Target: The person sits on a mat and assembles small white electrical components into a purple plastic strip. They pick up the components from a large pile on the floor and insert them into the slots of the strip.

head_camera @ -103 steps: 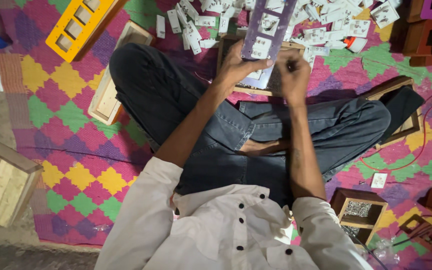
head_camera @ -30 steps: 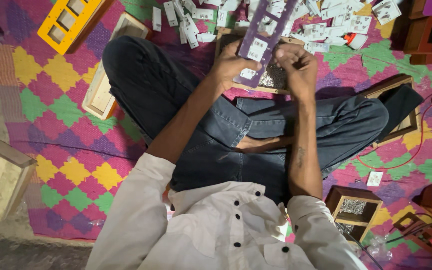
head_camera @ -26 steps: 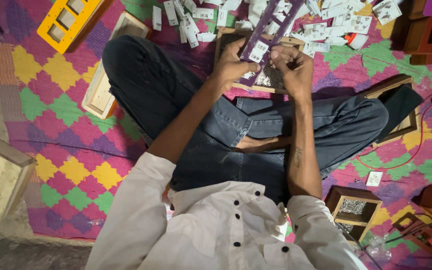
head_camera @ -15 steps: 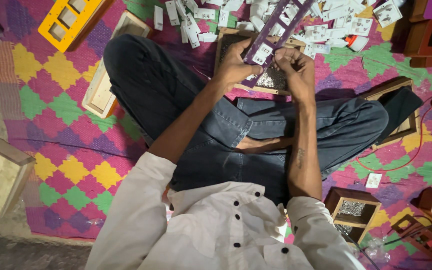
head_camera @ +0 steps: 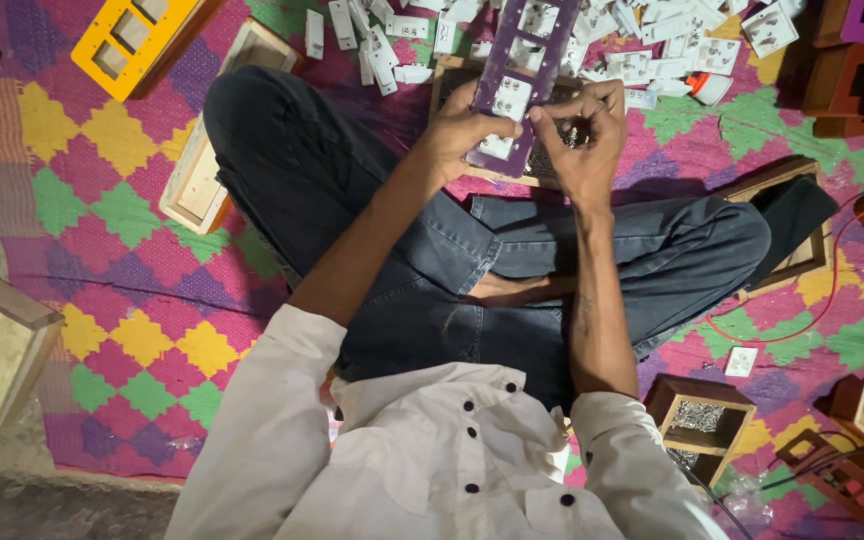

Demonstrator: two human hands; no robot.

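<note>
The left hand (head_camera: 462,130) grips the near end of a long purple panel (head_camera: 524,70), fingers closed around its left edge. The right hand (head_camera: 584,135) pinches the panel's right edge. The panel extends far, above a wooden tray (head_camera: 449,80) beyond the crossed legs.

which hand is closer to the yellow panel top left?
Left. The left hand grips the purple panel, on the yellow panel's side; the right hand is farther right.
</note>
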